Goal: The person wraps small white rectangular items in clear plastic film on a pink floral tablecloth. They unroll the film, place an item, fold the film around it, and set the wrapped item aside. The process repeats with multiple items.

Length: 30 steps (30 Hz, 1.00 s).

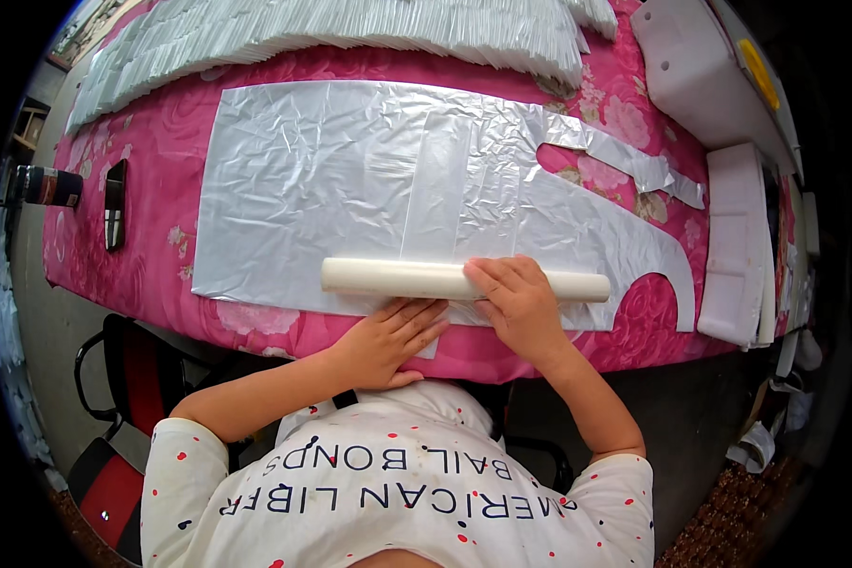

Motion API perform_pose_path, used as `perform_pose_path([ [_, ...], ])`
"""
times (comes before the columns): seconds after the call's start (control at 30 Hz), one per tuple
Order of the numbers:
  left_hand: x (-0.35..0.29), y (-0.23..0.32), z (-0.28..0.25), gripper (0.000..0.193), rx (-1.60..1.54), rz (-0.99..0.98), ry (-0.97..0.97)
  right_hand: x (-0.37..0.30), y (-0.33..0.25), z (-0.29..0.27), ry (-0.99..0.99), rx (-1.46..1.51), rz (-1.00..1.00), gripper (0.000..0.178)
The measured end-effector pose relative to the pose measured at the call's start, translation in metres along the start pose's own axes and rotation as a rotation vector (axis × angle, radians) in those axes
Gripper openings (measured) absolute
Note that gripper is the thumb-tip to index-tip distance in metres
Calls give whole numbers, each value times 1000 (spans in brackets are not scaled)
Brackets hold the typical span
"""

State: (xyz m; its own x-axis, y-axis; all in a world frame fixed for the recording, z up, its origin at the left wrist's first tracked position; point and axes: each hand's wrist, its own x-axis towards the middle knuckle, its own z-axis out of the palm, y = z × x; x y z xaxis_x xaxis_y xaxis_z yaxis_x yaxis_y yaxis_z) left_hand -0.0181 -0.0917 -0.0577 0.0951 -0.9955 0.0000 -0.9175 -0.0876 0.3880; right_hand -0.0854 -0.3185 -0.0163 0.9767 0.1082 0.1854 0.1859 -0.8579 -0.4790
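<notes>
A thin, shiny white plastic sheet (293,180) lies spread on the table, with curved cut-outs at its right end like a disposable apron. A paler folded strip (435,189) runs across its middle from far to near. Along the near side, a smooth white tube (388,276) rests crosswise on the sheet. My right hand (519,308) is closed over the tube right of its middle, fingers on top. My left hand (388,343) lies flat by the table's near edge, fingers stretched out and fingertips just below the tube. A small end of plastic shows beside that hand.
Long rows of folded white plastic pieces (350,28) line the table's far side. White foam blocks (734,241) stand at the right end. A phone (115,204) and a dark jar (52,186) sit at the left. Pink flowered cloth (161,170) covers the table. Red-and-black chairs (142,379) stand lower left.
</notes>
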Motion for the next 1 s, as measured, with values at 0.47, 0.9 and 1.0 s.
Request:
perform_pose_path([
  [0.47,-12,-22,-10,55,-59,245,-15,138,91,9,278,-220,-67,48],
  [0.9,-20,-38,-14,40,-477,287,323,25,-6,39,-182,198,-187,58],
  [1.0,-5,-41,-37,62,-317,99,256,17,-4,50,-15,49,-164,47],
])
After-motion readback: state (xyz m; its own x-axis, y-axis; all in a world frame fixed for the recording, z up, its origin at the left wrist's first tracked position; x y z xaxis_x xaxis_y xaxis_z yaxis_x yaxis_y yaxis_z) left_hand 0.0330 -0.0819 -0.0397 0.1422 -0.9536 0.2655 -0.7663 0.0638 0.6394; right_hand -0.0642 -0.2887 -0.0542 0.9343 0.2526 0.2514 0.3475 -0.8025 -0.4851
